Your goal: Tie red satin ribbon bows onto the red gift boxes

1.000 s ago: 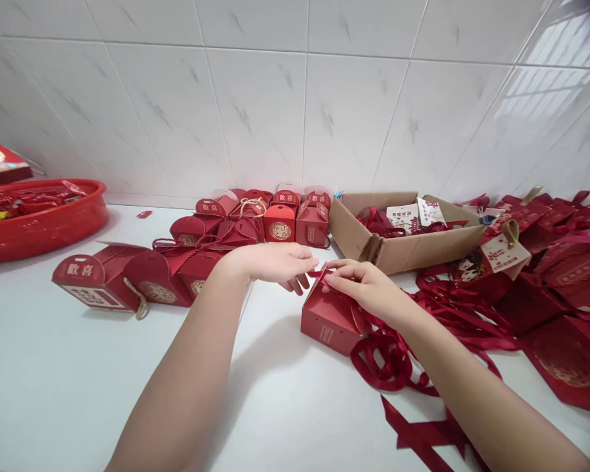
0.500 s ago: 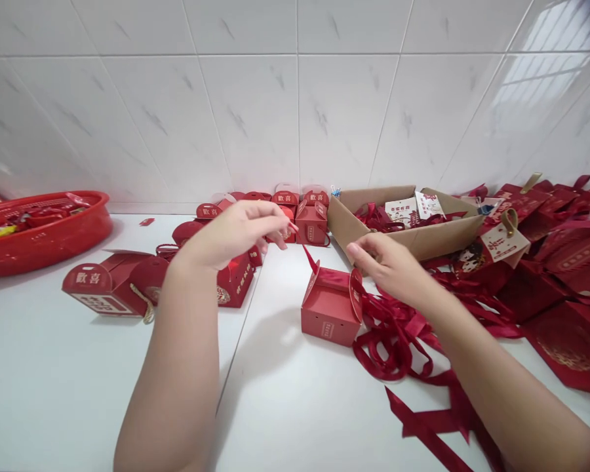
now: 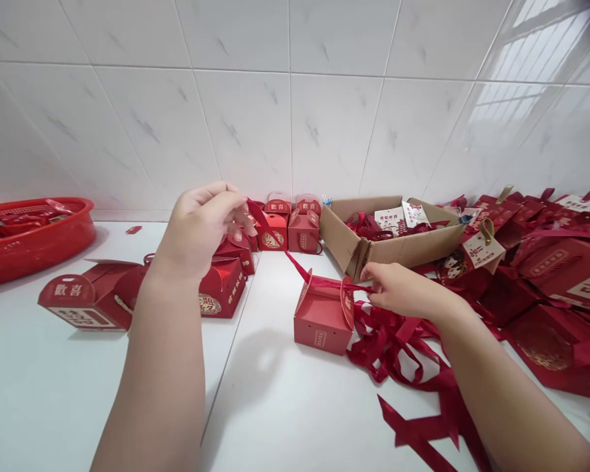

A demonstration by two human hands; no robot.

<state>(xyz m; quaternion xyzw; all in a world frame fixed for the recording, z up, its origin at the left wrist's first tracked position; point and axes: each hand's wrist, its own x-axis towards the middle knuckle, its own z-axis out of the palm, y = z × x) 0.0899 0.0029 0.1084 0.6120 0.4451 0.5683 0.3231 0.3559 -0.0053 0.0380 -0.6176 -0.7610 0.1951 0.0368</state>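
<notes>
A small red gift box (image 3: 323, 324) stands on the white table in front of me. A dark red ribbon (image 3: 297, 265) runs through the top of its two rounded flaps. My left hand (image 3: 204, 226), raised at the upper left of the box, pinches one end and draws that stretch taut on a slant. On the box's right side, my right hand (image 3: 393, 288) has its fingers closed on the ribbon's other part, close to the flap. Loose ribbons (image 3: 398, 347) lie in a tangle beside the box, under my right forearm.
A cardboard box (image 3: 413, 246) holding ribbons and white cards stands against the tiled wall. Red gift boxes (image 3: 302, 229) line the back; others (image 3: 91, 298) stand at left. A red plastic basin (image 3: 39, 242) sits far left, and red bags (image 3: 550, 341) crowd the right.
My left hand has moved left, pulling a longer stretch of ribbon out of the box's flaps. My right hand has come down and now grips the ribbon beside the right flap.
</notes>
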